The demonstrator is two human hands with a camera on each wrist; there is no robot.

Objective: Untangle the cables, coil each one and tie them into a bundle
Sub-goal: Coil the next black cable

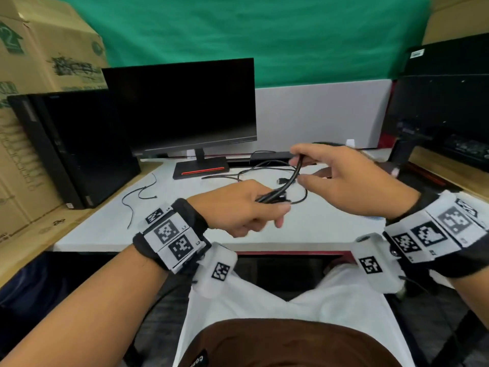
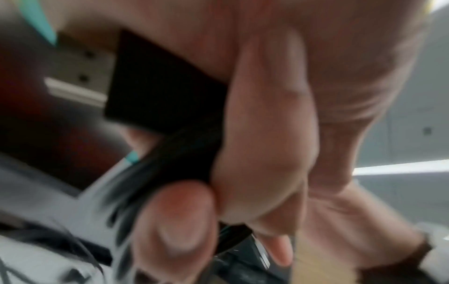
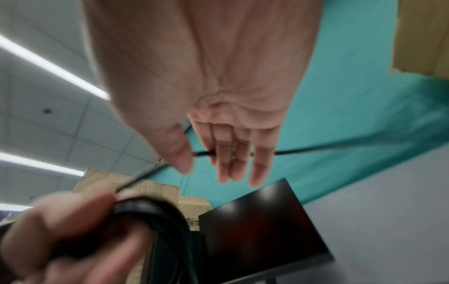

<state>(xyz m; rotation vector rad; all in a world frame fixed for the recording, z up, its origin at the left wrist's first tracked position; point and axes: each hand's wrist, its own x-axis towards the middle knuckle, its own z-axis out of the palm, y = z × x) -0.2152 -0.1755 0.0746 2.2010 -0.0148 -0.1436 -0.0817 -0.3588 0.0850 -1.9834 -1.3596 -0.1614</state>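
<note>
In the head view, both hands are raised above the white desk (image 1: 304, 229). The left hand (image 1: 238, 207) is closed around several turns of a black cable (image 1: 288, 184), with the thumb pressing on top of the bundle. From this hand the cable rises in a curve toward 1 o'clock and reaches the right hand (image 1: 341, 178). The right hand pinches the cable between thumb and index finger; the other fingers are only loosely bent. Behind the hands, at 12 o'clock, more thin black cables (image 1: 254, 172) lie loose on the desk. At 10 o'clock from the left hand, a thin black tie (image 1: 137, 196) lies alone on the desk. A dark monitor (image 1: 182, 107) stands at the back, with a black computer tower (image 1: 74, 147) to the left of it and cardboard boxes (image 1: 39, 49) behind.

In the left wrist view, the picture is blurred. The fingers (image 2: 264, 134) curl over the black cable strands (image 2: 179, 153), and the thumb (image 2: 177, 217) closes against them from below. The strands go down toward 7 o'clock.

In the right wrist view, the palm (image 3: 206, 76) faces the camera. A thin piece of cable (image 3: 203, 153) passes between thumb and fingers. At 7 o'clock the left hand (image 3: 60, 230) is seen, blurred, holding the coiled turns (image 3: 155, 215).
</note>
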